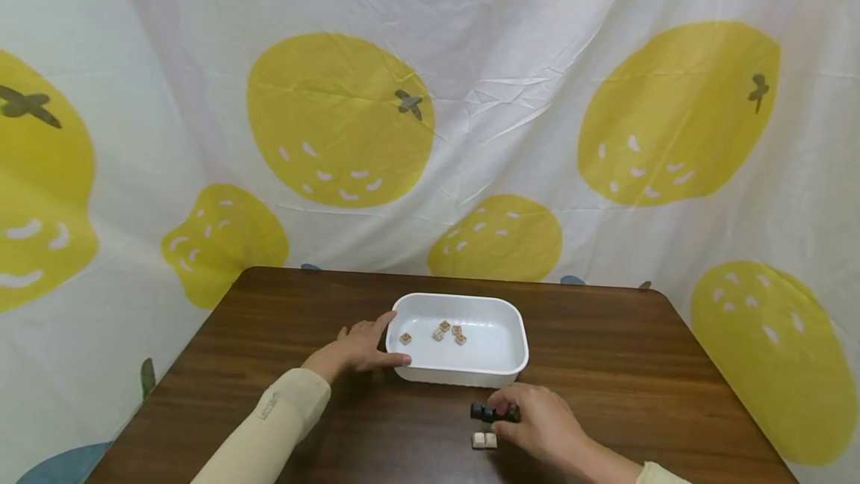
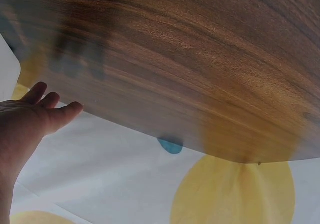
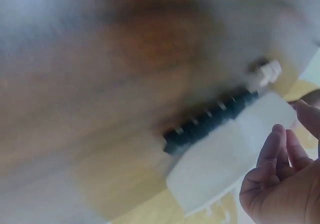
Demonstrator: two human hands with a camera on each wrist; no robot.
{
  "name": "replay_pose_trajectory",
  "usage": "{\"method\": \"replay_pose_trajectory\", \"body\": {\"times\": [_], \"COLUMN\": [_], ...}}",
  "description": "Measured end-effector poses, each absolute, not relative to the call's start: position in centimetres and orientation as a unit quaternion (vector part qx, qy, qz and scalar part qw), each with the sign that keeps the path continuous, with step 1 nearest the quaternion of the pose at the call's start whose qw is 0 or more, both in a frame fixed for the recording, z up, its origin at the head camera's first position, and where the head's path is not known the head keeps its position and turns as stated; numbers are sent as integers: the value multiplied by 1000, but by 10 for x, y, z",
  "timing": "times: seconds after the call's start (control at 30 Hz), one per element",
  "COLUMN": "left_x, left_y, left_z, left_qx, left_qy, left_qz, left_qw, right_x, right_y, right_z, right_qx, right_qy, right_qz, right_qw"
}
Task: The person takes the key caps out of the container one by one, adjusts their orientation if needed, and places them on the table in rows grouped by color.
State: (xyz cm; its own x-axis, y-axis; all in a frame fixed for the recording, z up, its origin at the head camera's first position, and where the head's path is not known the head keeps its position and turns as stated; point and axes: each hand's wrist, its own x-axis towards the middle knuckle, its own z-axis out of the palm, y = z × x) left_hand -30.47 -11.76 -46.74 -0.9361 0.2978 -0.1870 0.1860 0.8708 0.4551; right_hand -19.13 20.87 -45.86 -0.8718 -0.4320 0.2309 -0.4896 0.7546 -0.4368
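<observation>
At the left end of a white rectangular tray (image 1: 457, 378), my left hand (image 1: 363, 346) rests with its fingers along the side and the thumb by the front rim. Those fingers look fairly straight in the left wrist view. Several small beige blocks, like keycaps (image 1: 460, 339), lie scattered inside the tray. In front of it is a row of black keycaps (image 1: 481, 411), seen at more length in the right wrist view. My right hand (image 1: 537, 420) is over the row's right part, thumb and fingertips apart. Two pale keycaps (image 1: 478, 441) sit just nearer than the row.
The brown wooden table (image 1: 605, 349) reaches back to a white cloth (image 1: 497, 118) printed with yellow lemons, which hangs behind its far edge. Bare tabletop shows on both sides of the tray. The right wrist view is blurred.
</observation>
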Motion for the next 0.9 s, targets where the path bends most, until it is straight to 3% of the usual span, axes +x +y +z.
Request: {"method": "replay_pose_trajectory", "body": {"times": [0.47, 0.77, 0.9], "left_x": [-302, -303, -303], "left_y": [-117, -117, -117], "left_z": [-464, -464, -465], "left_qx": [129, 130, 129], "left_qy": [958, 958, 958], "left_qz": [223, 220, 221], "left_qw": [126, 126, 126], "right_x": [-224, -264, -282], "right_y": [196, 217, 231], "right_z": [-429, -430, -431], "right_qx": [212, 169, 155], "right_qy": [-942, -963, -972], "right_qz": [231, 176, 164], "right_qw": [120, 111, 57]}}
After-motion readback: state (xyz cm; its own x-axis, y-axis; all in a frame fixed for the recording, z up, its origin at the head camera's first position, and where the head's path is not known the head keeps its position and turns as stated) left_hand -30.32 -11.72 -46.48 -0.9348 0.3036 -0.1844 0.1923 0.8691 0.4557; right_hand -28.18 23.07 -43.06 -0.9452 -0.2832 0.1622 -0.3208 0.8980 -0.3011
